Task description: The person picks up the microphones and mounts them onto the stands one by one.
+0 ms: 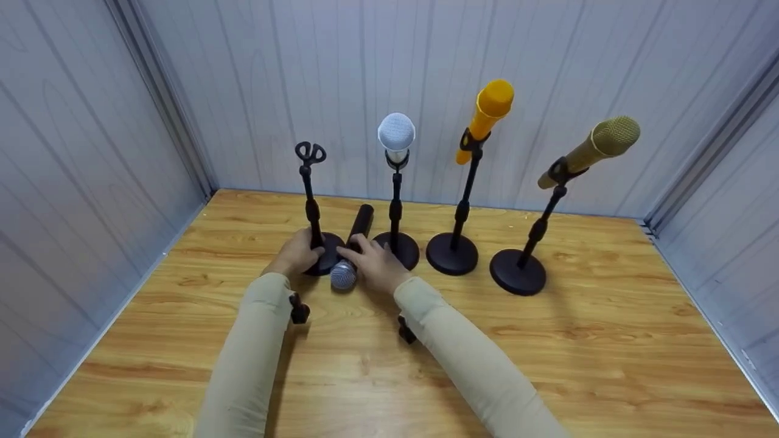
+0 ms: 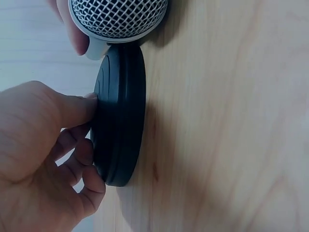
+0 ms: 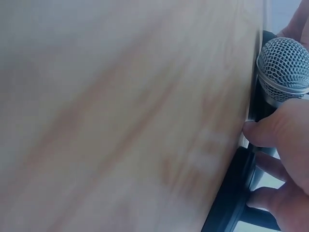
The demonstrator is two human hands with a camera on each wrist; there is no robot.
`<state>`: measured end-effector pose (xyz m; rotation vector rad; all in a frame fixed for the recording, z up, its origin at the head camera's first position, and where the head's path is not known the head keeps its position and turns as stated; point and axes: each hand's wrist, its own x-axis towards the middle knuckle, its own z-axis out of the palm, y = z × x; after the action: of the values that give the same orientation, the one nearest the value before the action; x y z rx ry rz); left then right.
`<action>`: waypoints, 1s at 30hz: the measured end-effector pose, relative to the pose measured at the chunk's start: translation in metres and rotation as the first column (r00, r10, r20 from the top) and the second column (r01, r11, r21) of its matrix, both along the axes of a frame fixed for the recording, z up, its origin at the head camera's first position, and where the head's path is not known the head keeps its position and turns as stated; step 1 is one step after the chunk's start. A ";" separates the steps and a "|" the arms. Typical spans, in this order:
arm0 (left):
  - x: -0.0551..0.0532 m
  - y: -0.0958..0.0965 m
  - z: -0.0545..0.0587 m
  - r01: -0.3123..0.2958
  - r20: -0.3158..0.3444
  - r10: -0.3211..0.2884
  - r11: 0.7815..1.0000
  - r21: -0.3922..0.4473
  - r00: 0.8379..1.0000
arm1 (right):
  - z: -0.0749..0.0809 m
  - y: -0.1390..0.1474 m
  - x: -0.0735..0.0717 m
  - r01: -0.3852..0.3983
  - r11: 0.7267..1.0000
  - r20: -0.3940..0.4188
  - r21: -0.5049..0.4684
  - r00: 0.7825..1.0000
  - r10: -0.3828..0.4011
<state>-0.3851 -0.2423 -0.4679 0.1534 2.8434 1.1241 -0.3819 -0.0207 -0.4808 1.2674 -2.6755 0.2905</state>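
On the left, an empty black microphone stand point(image 1: 312, 210) stands upright with its clip at the top. My left hand point(image 1: 296, 252) grips this stand low down, thumb and fingers at its round base point(image 2: 120, 116). Beside that base lies a black microphone point(image 1: 362, 222) with a silver mesh head point(image 3: 284, 63), the head toward me. My right hand point(image 1: 378, 266) holds it around the body just behind the head, fingers and thumb on either side. In the right wrist view, the fingers partly hide the body, close to another stand's base point(image 3: 231, 193).
A white microphone point(image 1: 397, 132), an orange microphone point(image 1: 494, 100) and a gold microphone point(image 1: 611, 139) sit in black stands to the right. Pale panel walls point(image 1: 341, 79) enclose the wooden tabletop point(image 1: 608, 340) at the back and sides.
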 end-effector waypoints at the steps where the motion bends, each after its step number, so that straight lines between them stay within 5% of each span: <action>1: 0.000 0.001 0.000 0.003 -0.006 -0.003 1.000 0.003 1.000 | 0.001 0.000 0.001 0.007 1.000 0.007 0.007 1.000 -0.007; 5: -0.002 0.004 0.001 0.012 -0.015 -0.012 1.000 0.002 1.000 | 0.003 0.000 0.005 0.026 0.999 0.037 0.026 0.999 -0.027; 13: -0.002 0.005 0.006 -0.020 0.025 0.020 1.000 -0.002 1.000 | 0.004 -0.008 0.017 0.013 0.976 -0.177 0.218 0.984 0.026; 20: 0.000 0.001 0.003 0.003 -0.009 -0.003 1.000 -0.011 1.000 | 0.001 -0.005 0.025 -0.056 0.956 -0.210 0.290 0.970 0.120; 30: 0.011 0.001 0.003 0.039 0.004 -0.039 0.999 0.022 0.999 | 0.000 0.000 0.035 -0.147 0.936 -0.307 0.319 0.919 0.249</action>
<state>-0.3744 -0.2412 -0.4652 0.2065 2.8122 1.1470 -0.3473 -0.0207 -0.4807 1.5157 -2.3495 -0.2910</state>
